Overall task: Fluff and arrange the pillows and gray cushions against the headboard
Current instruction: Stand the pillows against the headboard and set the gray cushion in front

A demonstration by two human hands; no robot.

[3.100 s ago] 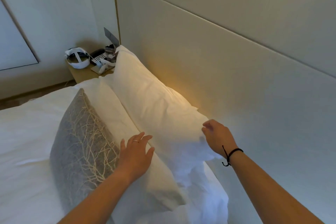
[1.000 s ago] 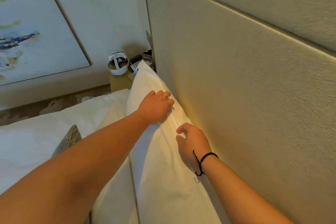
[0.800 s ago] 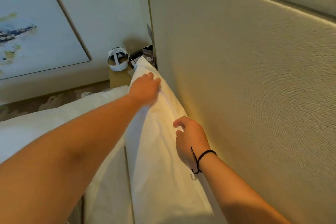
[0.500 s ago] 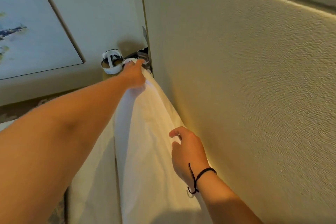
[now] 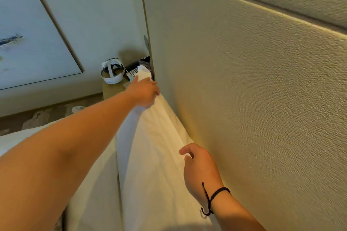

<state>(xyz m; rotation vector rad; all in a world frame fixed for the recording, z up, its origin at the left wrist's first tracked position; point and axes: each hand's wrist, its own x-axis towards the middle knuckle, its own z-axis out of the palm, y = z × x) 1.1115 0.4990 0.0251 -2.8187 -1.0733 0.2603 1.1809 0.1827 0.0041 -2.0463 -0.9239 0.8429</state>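
A framed painting (image 5: 28,39) hangs on the wall at far left, above a strip of patterned floor. Beside it, a bedside table (image 5: 112,88) carries a white headset (image 5: 112,71) and a keypad phone (image 5: 133,72). A second white pillow (image 5: 93,184) lies low in the frame, partly hidden under the person's outstretched left arm. The left hand (image 5: 143,91) reaches far along the bed and is clamped on the far corner of a white pillow (image 5: 154,155), whose tip pokes up just above the knuckles. That pillow stands on edge, running from the near bottom of the frame to the table end, its back edge touching the headboard (image 5: 244,99). The right hand (image 5: 200,171), a black cord bracelet (image 5: 214,198) at the wrist, rests on the pillow's top edge near the headboard with fingers curled; whether it actually pinches the fabric cannot be told. The two hands are well apart.
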